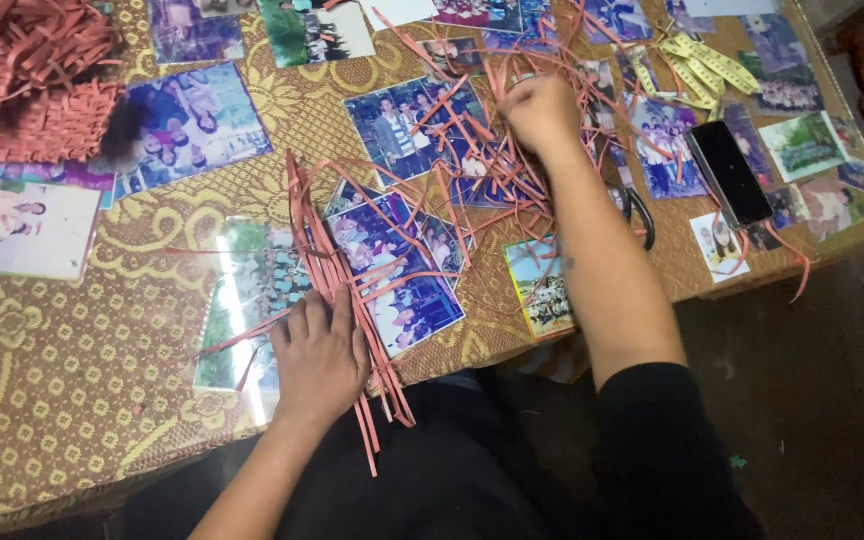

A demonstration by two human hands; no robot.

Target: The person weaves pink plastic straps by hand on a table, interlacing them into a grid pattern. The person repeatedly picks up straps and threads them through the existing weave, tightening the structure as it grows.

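My left hand (320, 355) lies flat, fingers together, pressing down a bundle of salmon-pink strips (324, 258) that runs from the table's front edge toward the middle. My right hand (542, 112) reaches far across the table and is closed around loose pink strips in a tangled pile (482, 150). The strips lie over colour photographs (404, 268) under a clear cover on the table.
A woven pink mat and more strips (37, 85) sit at the far left. A black phone (730, 172) and a yellow tape measure (697, 70) lie at the right. Scissors handles (640, 215) show beside my right forearm. The table edge (752, 275) drops off at right.
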